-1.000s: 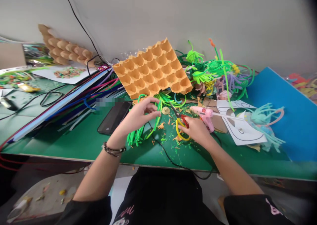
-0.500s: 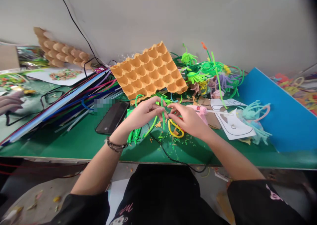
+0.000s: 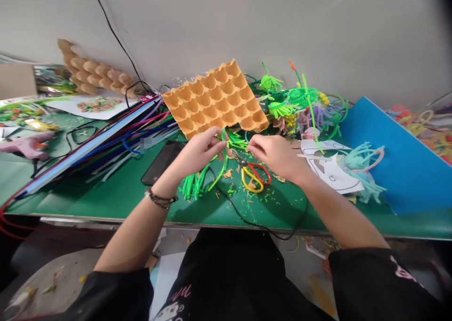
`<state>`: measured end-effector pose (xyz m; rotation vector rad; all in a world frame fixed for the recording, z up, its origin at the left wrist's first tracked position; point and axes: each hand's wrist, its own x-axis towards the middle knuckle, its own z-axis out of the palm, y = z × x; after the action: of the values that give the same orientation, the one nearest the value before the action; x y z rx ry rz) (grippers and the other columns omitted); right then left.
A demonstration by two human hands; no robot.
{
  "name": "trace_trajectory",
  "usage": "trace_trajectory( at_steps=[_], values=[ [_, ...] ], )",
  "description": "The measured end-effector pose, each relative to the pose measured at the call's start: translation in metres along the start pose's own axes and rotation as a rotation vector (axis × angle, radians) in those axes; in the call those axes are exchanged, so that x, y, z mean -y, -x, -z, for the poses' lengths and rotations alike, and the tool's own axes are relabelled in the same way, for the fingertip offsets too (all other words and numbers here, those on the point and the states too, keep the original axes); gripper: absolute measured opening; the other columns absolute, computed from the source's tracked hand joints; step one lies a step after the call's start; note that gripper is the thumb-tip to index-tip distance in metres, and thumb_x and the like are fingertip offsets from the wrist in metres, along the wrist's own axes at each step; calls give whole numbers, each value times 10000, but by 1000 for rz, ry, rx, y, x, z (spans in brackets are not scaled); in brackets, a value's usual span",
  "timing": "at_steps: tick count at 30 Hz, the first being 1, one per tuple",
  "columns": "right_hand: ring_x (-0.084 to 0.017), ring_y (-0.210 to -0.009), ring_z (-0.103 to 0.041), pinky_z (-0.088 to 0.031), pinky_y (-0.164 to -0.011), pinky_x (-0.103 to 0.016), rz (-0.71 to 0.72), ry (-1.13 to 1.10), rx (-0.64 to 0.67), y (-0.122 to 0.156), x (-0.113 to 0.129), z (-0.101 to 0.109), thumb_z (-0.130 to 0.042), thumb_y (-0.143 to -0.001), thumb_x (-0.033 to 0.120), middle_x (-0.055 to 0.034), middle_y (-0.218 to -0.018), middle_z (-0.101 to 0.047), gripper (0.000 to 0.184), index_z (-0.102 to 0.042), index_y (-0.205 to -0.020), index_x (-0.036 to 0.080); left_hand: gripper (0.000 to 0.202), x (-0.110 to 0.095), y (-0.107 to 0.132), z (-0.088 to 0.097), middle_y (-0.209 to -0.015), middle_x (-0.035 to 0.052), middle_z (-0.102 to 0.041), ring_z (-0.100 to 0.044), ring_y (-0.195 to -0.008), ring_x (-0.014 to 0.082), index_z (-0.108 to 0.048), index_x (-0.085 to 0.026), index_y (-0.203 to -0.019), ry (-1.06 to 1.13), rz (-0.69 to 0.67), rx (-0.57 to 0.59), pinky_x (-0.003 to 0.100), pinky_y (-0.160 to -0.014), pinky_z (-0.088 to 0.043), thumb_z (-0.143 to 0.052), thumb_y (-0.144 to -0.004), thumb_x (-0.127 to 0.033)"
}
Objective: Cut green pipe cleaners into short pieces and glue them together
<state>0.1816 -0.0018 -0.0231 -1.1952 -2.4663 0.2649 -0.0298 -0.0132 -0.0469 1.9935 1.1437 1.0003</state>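
Note:
My left hand (image 3: 199, 152) pinches a bundle of green pipe cleaners (image 3: 197, 182) whose loose ends trail over the green table (image 3: 116, 198). My right hand (image 3: 277, 154) is closed on the upper ends of the same green strands, right beside the left fingers. Scissors (image 3: 254, 174) with a yellow and a red handle lie on the table just below and between both hands, touched by neither. An orange egg tray (image 3: 216, 100) leans just behind the hands.
A black phone (image 3: 160, 163) lies left of the left hand. A black cable (image 3: 247, 220) runs along the front edge. Piled pipe-cleaner flowers (image 3: 300, 104), white paper cut-outs (image 3: 332, 170) and a blue sheet (image 3: 399, 165) are on the right; a pink glue gun (image 3: 26, 144) far left.
My right hand let go of the scissors and came to the green strands held by the left. Both hands have moved slightly away from me; the scissors now lie uncovered.

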Motion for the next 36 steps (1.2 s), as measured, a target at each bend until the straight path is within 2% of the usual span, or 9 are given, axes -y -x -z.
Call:
trace_trajectory(
  at_steps=[6, 9, 12, 15, 19, 25, 29, 33, 36],
  values=[
    [-137, -601, -510, -319, -583, -286, -40, 136, -83, -1, -20, 9, -447, -864, 212, -31, -653, -571, 168, -601, -821, 161, 149, 22, 13, 26, -621, 9, -700, -601, -455, 111, -533, -194, -776, -235, 124, 34, 210, -495, -450, -505, -806, -337],
    [-157, -682, -548, -341, -598, -291, -10, 156, 31, 1, -26, 7, -431, -834, 121, -62, -810, -617, 221, -594, -977, 162, 122, 33, 20, 22, -596, 1, -695, -595, -436, 123, -518, -197, -743, -300, 250, 81, 212, -464, -427, -526, -781, -313],
    [-171, -748, -569, -361, -611, -290, 31, 139, 98, 11, -28, 11, -470, -829, 174, -74, -924, -621, 226, -591, -1021, 172, 163, 40, 24, 11, -588, 2, -673, -583, -447, 121, -496, -191, -674, -336, 277, 70, 207, -447, -406, -522, -776, -314],
    [-135, -608, -548, -348, -548, -267, -46, 49, 200, 31, -32, 26, -504, -832, 301, -26, -768, -633, 163, -622, -866, 194, 221, 42, 22, -1, -552, -2, -614, -557, -459, 110, -510, -181, -659, -215, 239, -5, 203, -440, -422, -511, -785, -362],
    [-123, -472, -478, -292, -481, -265, -155, 128, 444, 61, -49, 36, -545, -794, 420, -5, -566, -578, 330, -553, -546, 202, 215, 42, 12, -14, -595, 7, -593, -574, -517, 110, -563, -161, -725, 104, 195, -90, 222, -473, -492, -545, -757, -373],
    [-204, -657, -592, -373, -548, -282, -467, 176, 37, 80, -85, -16, -565, -763, 407, -83, -783, -661, 253, -607, -872, 183, 204, 44, -5, -32, -531, -20, -551, -512, -450, 74, -539, -163, -657, 212, 141, -150, 192, -463, -432, -552, -757, -341],
    [-264, -848, -619, -438, -653, -333, -587, 62, -50, 85, -98, -47, -502, -800, 366, -137, -970, -658, 395, -538, -1125, 146, 243, 44, -10, -39, -464, -34, -505, -463, -430, 72, -559, -154, -663, 184, 116, -187, 190, -455, -371, -499, -798, -347],
    [-266, -1028, -576, -449, -814, -373, -541, -106, -211, 88, -106, -49, -419, -850, 351, -151, -1150, -599, 413, -489, -1203, 148, 242, 45, -9, -41, -463, -34, -495, -474, -448, 78, -588, -143, -701, 185, 125, -182, 190, -476, -376, -466, -814, -318],
    [-263, -962, -593, -461, -798, -389, -572, -145, -289, 86, -109, -39, -404, -855, 378, -137, -1081, -619, 425, -476, -1213, 160, 246, 48, -6, -42, -458, -35, -481, -457, -445, 79, -591, -144, -699, 174, 135, -183, 191, -464, -362, -461, -816, -317]
  ],
)
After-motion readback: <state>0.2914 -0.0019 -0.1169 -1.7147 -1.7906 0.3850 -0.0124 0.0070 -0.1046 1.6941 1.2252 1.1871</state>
